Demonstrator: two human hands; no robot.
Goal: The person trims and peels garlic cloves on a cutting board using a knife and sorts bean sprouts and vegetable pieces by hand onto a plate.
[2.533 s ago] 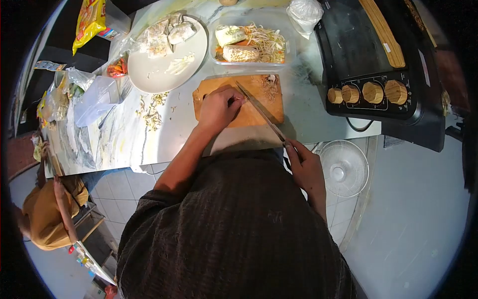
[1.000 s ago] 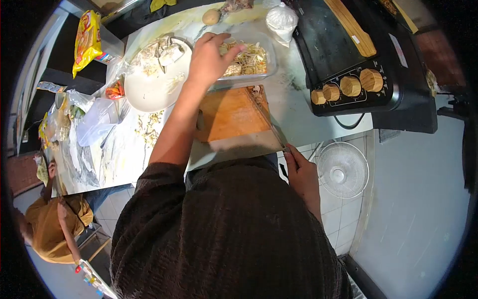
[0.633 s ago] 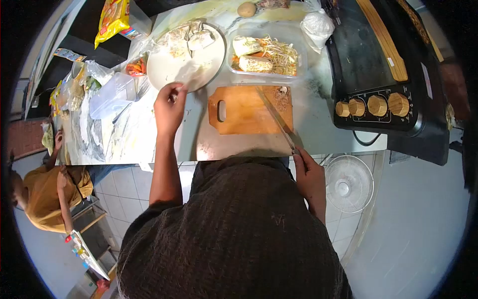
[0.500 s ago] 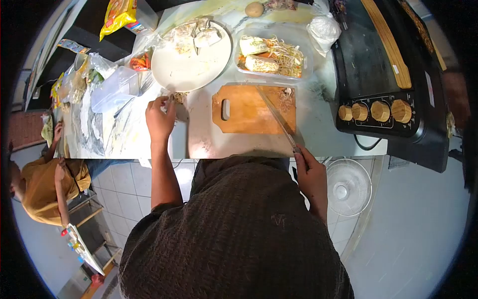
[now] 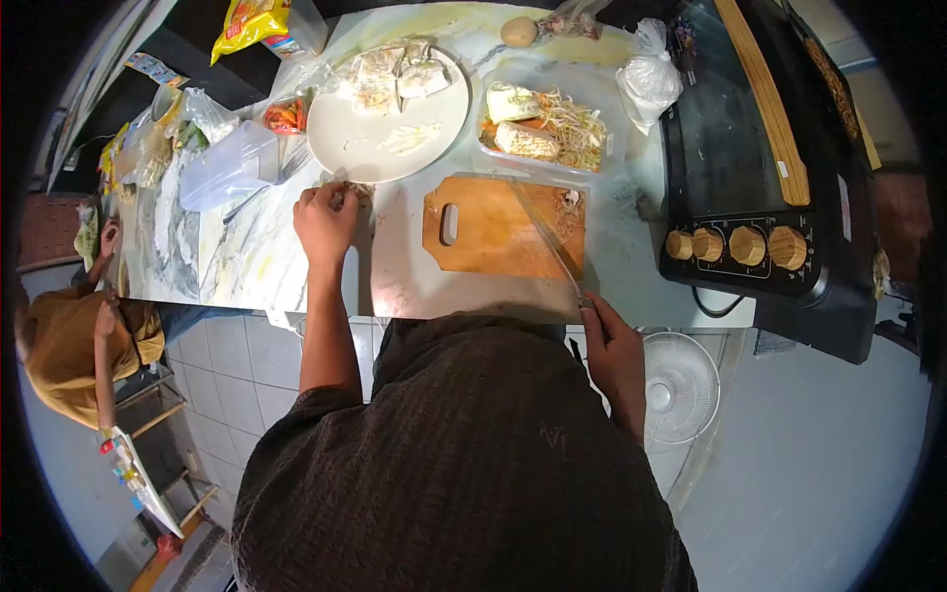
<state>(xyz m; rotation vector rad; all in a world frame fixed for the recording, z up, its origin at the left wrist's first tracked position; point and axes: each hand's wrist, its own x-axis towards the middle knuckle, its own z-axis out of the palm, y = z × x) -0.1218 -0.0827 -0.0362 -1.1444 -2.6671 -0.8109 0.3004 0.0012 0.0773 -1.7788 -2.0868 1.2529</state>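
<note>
My right hand [image 5: 614,347] is wrapped round the handle of a long knife [image 5: 545,232], at the counter's front edge. The blade slants across the wooden cutting board [image 5: 478,232], over its right half. Small scraps [image 5: 569,202] lie at the board's upper right corner. My left hand [image 5: 327,219] is left of the board with its fingers curled together, beside a little brownish heap [image 5: 361,188]; what they hold, if anything, is hidden. Just beyond it is a round plate [image 5: 340,148] with pale strips [image 5: 412,138], a white crumpled wrapping [image 5: 375,79] and a metal utensil on it.
A clear container [image 5: 619,158] holds bean sprouts and pale blocks. A bag of white powder [image 5: 649,84] stands near the black stove [image 5: 735,148] at right. Red and orange chillies [image 5: 286,116] and an upturned plastic tub [image 5: 232,166] are at left. Another person [image 5: 84,345] sits far left.
The fingers of my left hand have curled in further by the brownish heap. My right hand keeps the knife at nearly the same slant over the board. The whole view has shifted slightly.
</note>
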